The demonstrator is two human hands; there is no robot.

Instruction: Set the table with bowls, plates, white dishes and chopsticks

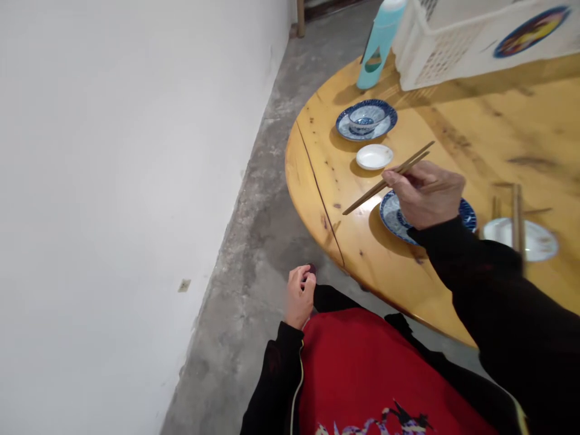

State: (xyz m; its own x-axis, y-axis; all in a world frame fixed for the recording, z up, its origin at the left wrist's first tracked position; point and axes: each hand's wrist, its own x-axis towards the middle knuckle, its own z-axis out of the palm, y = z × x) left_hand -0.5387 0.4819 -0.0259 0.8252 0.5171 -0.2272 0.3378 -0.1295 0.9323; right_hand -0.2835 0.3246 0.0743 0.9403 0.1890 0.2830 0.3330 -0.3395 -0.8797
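Note:
My right hand (428, 190) is closed around a pair of wooden chopsticks (368, 197), above a blue-and-white plate (393, 220) that it partly hides. The thin tips point down and left over the table, and the thick ends stick out past my thumb. My left hand (301, 296) is low, off the table's edge near my lap, with its fingers curled. A small dark thing (312, 269) shows at its fingertips; I cannot tell what it is or whether the hand grips it.
A small white dish (374, 157) and a bowl (366, 119) on a blue-rimmed plate (343, 128) stand farther back. Behind are a turquoise bottle (378, 48) and a white crate (446, 57). Chopsticks (517, 211) cross a white dish (541, 243) at right. The wooden table (312, 199) curves left.

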